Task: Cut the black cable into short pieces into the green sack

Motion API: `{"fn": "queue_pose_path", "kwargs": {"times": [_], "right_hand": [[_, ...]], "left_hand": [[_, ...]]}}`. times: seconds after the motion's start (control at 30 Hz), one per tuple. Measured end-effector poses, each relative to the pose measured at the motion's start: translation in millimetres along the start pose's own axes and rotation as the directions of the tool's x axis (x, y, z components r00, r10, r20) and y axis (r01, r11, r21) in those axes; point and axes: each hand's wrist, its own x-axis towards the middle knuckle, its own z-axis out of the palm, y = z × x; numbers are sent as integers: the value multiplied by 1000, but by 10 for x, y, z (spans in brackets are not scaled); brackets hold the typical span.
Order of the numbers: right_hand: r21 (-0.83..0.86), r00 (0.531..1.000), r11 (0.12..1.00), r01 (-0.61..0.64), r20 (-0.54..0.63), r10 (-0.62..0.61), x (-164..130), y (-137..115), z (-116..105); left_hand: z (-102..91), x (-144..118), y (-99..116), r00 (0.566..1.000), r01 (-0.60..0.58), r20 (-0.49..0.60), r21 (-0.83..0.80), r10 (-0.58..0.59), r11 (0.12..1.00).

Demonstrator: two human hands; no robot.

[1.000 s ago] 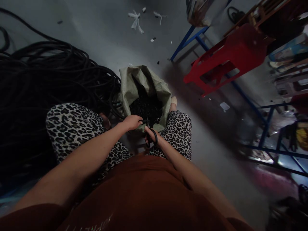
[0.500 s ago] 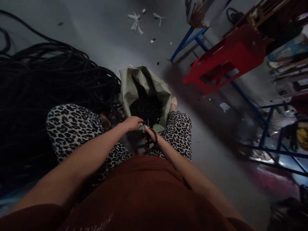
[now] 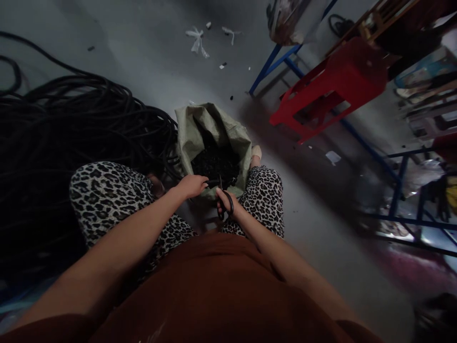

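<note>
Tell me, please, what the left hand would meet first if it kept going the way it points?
Probably the scissors in the right hand, just ahead of the left hand; beyond them, the sack. Depth is unclear.

Red stool [image 3: 328, 90], blue rack [image 3: 400, 186]

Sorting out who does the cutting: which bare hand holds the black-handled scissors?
The right hand grips the black-handled scissors; the left hand holds a black cord.

Black-handled scissors [image 3: 224, 200] (blades up) over open sack [image 3: 189, 133]
</note>
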Motion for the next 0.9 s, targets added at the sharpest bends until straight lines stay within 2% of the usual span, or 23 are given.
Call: {"fn": "queue_pose_path", "kwargs": {"times": [0.27,0.47,0.8,0.9], "right_hand": [[-99,1000,995,18,-23,-20,-27,-45,23],[-167,998,985,54,-12,-56,-29,-10,12],[-151,1000,988,19,-8,-20,-48,-8,0],[-149,999,989,-2,-41,-5,-52,-13,-7]], "left_hand": [[18,-42,-35,999,31,38,-51,-29,998],[65,-10,-80,997,37,71,-28,-35,999],[61,25,-111,995,52,90,-35,-49,998],[55,33,-129,994,75,79,-38,-72,996]]}}
